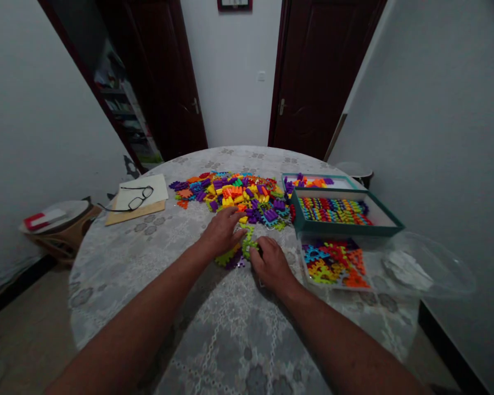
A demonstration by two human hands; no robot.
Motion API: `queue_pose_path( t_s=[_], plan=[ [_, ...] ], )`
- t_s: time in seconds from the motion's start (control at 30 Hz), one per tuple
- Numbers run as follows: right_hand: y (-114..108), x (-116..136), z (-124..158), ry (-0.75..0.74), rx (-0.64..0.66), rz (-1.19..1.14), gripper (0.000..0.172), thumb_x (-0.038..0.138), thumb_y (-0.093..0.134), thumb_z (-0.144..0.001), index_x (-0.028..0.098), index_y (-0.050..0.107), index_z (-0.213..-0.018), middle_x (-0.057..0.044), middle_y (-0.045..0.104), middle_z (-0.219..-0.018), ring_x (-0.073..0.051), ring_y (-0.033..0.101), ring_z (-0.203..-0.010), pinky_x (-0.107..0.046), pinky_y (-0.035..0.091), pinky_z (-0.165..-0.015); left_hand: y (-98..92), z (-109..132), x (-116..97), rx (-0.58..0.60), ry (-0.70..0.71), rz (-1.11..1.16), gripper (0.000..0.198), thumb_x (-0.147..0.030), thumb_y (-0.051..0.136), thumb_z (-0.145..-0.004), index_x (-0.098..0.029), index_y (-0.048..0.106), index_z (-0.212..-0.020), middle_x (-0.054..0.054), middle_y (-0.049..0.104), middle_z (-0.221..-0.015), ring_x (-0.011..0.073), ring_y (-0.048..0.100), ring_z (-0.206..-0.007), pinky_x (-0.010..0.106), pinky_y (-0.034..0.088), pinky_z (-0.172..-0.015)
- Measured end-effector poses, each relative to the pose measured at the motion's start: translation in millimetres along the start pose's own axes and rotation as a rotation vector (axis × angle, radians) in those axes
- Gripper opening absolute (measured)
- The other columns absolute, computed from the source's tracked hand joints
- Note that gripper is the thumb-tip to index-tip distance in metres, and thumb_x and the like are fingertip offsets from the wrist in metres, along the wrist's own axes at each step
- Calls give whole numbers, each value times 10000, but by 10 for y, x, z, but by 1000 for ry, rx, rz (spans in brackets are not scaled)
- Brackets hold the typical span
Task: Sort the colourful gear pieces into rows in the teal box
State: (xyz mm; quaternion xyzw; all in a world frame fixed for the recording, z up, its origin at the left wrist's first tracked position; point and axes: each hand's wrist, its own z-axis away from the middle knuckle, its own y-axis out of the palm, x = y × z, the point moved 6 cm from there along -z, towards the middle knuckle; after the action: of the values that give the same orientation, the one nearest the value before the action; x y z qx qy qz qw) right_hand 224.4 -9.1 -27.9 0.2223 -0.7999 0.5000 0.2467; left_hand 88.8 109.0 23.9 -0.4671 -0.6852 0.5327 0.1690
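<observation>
My right hand (271, 264) has its thumb and fingers closed on a lime-green toy gear (249, 247) low over the table. Just left of it, my left hand (221, 231) reaches forward with fingers stretched and thumb apart, its fingertips at the near edge of a heap of colourful plastic pieces (234, 192). A yellow piece (243, 219) lies under those fingertips. Below the hands are yellow-green gear pieces (228, 257) and purple ones (241, 262), partly hidden by the left hand and the held gear.
On the right stand a green-rimmed box (346, 226) with rows of small coloured pieces, another shallow box (348, 180) behind it, and a clear tray (307, 274) of gears. A clear plastic bag (444, 269) lies beyond. Glasses (135, 202) rest on papers (158, 186) at left.
</observation>
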Motion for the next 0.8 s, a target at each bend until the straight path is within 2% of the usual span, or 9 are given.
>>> queue_pose_path(
  t_s=[0.1,0.2,0.33,0.43,0.53,0.67,0.8],
  plan=[
    [24,2,1,-3,-17,28,130,247,542,-1013,246,545,-883,-67,690,-936,-245,636,-964,-351,452,-891,92,-395,-92,26,31,-116,500,-370,719,-1035,-207,659,-1504,197,595,-1582,376,546,-1505,573,446,-1292],
    [37,13,-2,10,-33,51,112,222,563,-996,242,563,-885,-65,699,-941,-242,640,-962,-346,442,-885,227,-753,-161,75,31,-195,512,-441,732,-1033,-246,675,-1503,171,601,-1595,381,530,-1510,585,412,-1300],
    [35,26,-11,45,-41,63,112,191,596,-954,239,569,-856,-50,690,-893,-232,643,-920,-333,420,-837,439,-1022,-157,161,-35,-256,524,-560,701,-1041,-277,714,-1483,161,607,-1590,409,477,-1530,620,390,-1281],
    [5,27,-15,82,-66,36,130,188,609,-932,242,561,-824,-34,680,-849,-213,629,-836,-320,393,-776,535,-1054,-153,158,-61,-254,510,-660,679,-1028,-329,760,-1407,135,649,-1526,417,475,-1507,644,414,-1233],
    [-50,34,-14,106,-125,-20,142,197,602,-916,248,541,-799,-19,664,-816,-197,598,-768,-311,373,-730,574,-991,-149,147,-74,-263,526,-675,660,-1032,-317,753,-1405,149,680,-1457,422,499,-1470,653,424,-1206],
    [-115,105,-5,64,-172,-90,137,215,584,-902,253,519,-788,-15,648,-800,-194,580,-752,-307,387,-723,577,-841,-127,164,-55,-271,477,-590,667,-1047,-323,724,-1438,145,688,-1409,409,519,-1441,629,456,-1168],
    [-163,183,8,14,-188,-129,105,226,570,-911,253,545,-813,-27,662,-824,-200,594,-775,-305,426,-743,528,-644,-97,168,-25,-273,382,-500,702,-1041,-326,750,-1378,131,693,-1354,364,566,-1357,555,496,-1132]
  ],
)
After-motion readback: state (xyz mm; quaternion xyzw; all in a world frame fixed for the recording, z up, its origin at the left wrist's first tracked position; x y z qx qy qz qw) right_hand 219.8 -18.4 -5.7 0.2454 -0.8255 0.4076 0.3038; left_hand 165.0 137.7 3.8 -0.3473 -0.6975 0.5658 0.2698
